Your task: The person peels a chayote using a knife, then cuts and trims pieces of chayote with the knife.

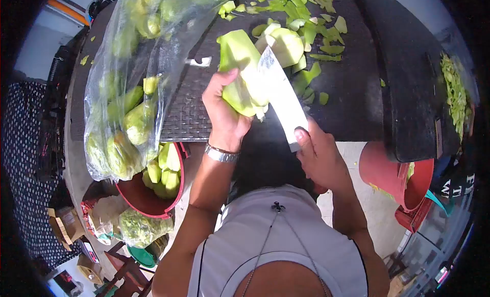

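My left hand (227, 105) is closed around a pale green fruit (240, 57) that looks like an unripe papaya, partly peeled, held over the table's near edge. In my right hand (319, 154) is a kitchen knife (279, 92) with a broad blade, gripped by the handle and pointing away from me. Its blade overlaps the fruit's right side; whether it touches is hard to tell in the glare. Just behind the blade lies another pale peeled piece (287, 46). Green peelings (306, 29) are scattered on the dark woven table (186, 115) beyond and to the right.
A clear plastic bag (122, 92) of whole green fruit hangs over the table's left edge. Below it, a red bucket (178, 195) holds peeled pieces. Another red bucket (380, 167) is tilted at the right. A black board (408, 103) and shredded green bits (454, 92) lie far right.
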`<state>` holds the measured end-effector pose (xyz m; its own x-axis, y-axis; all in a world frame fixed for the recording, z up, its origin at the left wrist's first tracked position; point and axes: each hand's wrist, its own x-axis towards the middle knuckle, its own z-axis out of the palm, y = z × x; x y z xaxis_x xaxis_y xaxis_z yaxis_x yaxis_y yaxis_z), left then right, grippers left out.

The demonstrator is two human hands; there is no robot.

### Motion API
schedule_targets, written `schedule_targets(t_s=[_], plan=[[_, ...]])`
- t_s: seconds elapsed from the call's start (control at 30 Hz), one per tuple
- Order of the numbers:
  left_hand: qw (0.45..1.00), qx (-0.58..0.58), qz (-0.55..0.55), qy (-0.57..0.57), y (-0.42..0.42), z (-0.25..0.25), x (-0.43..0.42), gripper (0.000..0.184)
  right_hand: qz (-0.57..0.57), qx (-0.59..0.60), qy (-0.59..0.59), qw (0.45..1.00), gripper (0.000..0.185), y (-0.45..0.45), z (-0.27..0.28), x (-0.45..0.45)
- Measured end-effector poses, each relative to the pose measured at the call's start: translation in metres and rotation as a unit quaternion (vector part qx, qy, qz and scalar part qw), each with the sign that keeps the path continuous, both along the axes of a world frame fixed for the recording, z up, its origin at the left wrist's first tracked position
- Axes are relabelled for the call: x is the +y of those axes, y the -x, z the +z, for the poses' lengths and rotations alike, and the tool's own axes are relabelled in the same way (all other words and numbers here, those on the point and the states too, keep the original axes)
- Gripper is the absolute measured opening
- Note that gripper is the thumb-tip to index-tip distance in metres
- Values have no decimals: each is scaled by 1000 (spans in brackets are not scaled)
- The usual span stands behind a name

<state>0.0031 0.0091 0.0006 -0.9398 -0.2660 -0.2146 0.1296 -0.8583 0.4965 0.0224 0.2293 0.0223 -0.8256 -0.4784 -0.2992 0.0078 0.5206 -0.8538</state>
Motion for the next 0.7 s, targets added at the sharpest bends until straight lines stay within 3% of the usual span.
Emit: schedule_targets(t_s=[0.27,0.67,0.7], plan=[[1000,-25,-5,-7,-3,-1,19,44,-13,-122,78,989,30,11,6,-12],[998,26,-43,-31,-12,-14,33,56,-18,-230,188,955,31,12,6,-15],[994,56,-87,-21,-12,-12,40,53,-18,-235,208,949,31,14,5,-15]])
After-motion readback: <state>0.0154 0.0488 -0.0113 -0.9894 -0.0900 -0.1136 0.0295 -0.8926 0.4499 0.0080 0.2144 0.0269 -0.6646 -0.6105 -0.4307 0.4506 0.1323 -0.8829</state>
